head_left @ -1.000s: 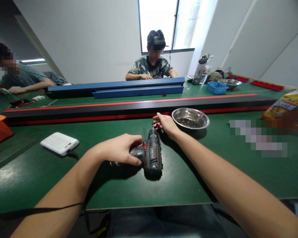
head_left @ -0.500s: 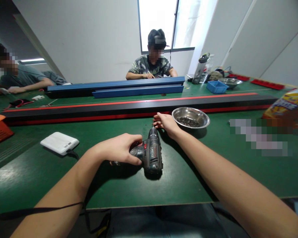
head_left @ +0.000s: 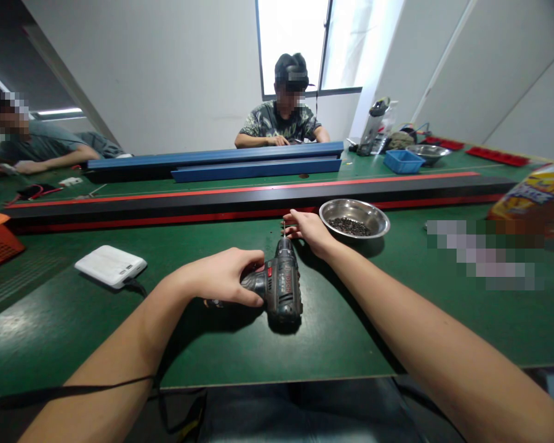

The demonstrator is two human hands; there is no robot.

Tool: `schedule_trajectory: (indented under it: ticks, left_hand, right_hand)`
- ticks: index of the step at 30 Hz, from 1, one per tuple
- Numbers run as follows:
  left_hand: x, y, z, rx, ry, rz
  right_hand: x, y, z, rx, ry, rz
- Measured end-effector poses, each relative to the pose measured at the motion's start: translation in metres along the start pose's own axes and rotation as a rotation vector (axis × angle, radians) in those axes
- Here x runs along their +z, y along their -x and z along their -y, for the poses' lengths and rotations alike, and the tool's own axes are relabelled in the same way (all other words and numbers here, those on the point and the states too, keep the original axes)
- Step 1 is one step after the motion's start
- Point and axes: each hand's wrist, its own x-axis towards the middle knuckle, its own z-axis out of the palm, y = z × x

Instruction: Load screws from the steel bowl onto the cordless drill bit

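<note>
My left hand [head_left: 228, 277] is closed around the handle of a black cordless drill [head_left: 284, 289]. The drill lies on its side on the green table, its chuck facing away from me. From the chuck a thin drill bit [head_left: 285, 229] points toward the long black bar. Close by that bit is my right hand [head_left: 309, 231], its fingers loosely curved and apart. Whether the fingertips touch the bit, or hold something small, cannot be made out. Just right of this hand stands a steel bowl [head_left: 381, 229] with many small dark screws [head_left: 349, 226] in it.
A long black bar with red edges [head_left: 240, 200] crosses the table beyond my hands. Blue channel pieces [head_left: 258, 167] lie behind it. A white power bank [head_left: 111, 266] and an orange basket [head_left: 0, 237] are left, a snack bag [head_left: 535, 200] right. Two people sit across the table.
Almost nothing differs. The fingers of my right hand have shifted very slightly at the bit; my left hand and the drill stay in place.
</note>
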Motion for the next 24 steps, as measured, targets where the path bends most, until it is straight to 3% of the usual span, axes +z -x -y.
schedule_trajectory:
  ticks: [24]
  left_hand:
    - [0.0005, 0.0001, -0.0009, -0.015, -0.012, 0.001]
  right_hand:
    - [-0.0027, 0.0041, 0.0052, 0.014, 0.035, 0.049]
